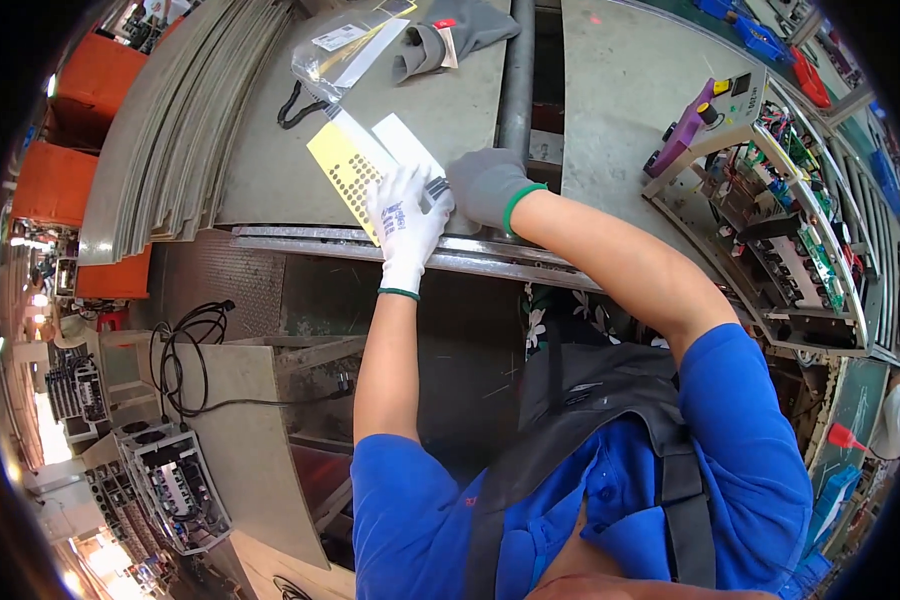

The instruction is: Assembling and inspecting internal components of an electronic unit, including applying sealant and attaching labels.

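My left hand [405, 222], in a white glove with a green cuff, lies at the bench's front edge over a yellow sheet of round dark dots [345, 175]. A white card [406, 142] runs under its fingers, and its thumb and index finger close on the card's dark-striped end [437, 187]. Right beside it, my right hand [492, 188], in a grey glove with a green cuff, is curled shut, knuckles up. Its fingertips are turned away, so whatever they hold is hidden.
Beyond lie a clear plastic bag [335, 55] and a grey cloth [470, 30] on the metal bench. Stacked metal sheets [175, 110] stand left. An opened device with circuit boards [770, 200] stands right. A black cable [195, 410] hangs lower left.
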The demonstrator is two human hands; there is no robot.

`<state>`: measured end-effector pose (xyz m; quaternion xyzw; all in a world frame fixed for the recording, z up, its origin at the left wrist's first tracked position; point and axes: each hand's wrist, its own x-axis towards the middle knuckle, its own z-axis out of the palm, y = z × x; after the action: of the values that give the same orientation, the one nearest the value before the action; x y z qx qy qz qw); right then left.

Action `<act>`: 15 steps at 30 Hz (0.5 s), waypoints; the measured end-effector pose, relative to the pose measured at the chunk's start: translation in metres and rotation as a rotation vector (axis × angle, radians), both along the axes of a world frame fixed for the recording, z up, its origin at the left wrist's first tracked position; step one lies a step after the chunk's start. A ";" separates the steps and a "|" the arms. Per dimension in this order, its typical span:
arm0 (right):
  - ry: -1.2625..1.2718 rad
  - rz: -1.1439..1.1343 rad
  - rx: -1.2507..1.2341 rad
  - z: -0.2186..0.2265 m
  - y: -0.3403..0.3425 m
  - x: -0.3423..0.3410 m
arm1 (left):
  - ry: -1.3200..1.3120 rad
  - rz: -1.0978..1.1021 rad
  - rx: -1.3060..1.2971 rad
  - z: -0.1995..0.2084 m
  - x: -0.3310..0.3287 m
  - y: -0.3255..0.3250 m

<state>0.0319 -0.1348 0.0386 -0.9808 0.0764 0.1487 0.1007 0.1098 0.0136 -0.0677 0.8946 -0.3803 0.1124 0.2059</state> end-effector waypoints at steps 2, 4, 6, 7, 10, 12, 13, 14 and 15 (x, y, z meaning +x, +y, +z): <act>0.017 0.007 -0.015 0.002 0.001 0.001 | -0.008 0.003 -0.001 -0.001 -0.001 -0.001; 0.046 0.040 -0.037 0.006 0.004 0.004 | -0.020 0.013 0.001 -0.003 0.000 0.001; 0.074 0.067 -0.061 0.005 0.006 0.007 | -0.044 0.017 0.022 -0.005 0.002 0.000; 0.025 0.051 -0.046 -0.003 0.006 0.010 | -0.047 0.013 0.021 -0.005 0.003 -0.001; -0.039 0.022 -0.010 -0.017 0.007 0.010 | -0.045 0.013 0.025 -0.007 0.004 -0.001; -0.058 0.012 0.012 -0.024 0.006 0.009 | -0.040 0.017 0.009 -0.008 0.002 0.000; -0.046 -0.012 0.011 -0.027 0.006 0.009 | -0.045 0.017 0.009 -0.007 0.003 0.001; -0.035 -0.035 0.010 -0.030 0.006 0.010 | -0.037 0.016 0.006 -0.006 0.003 0.002; -0.037 -0.034 0.012 -0.026 0.007 0.010 | -0.027 0.015 0.004 -0.005 0.003 0.004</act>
<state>0.0417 -0.1274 0.0124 -0.9813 0.0901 0.1294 0.1103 0.1124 0.0176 -0.0730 0.8963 -0.3764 0.1253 0.1981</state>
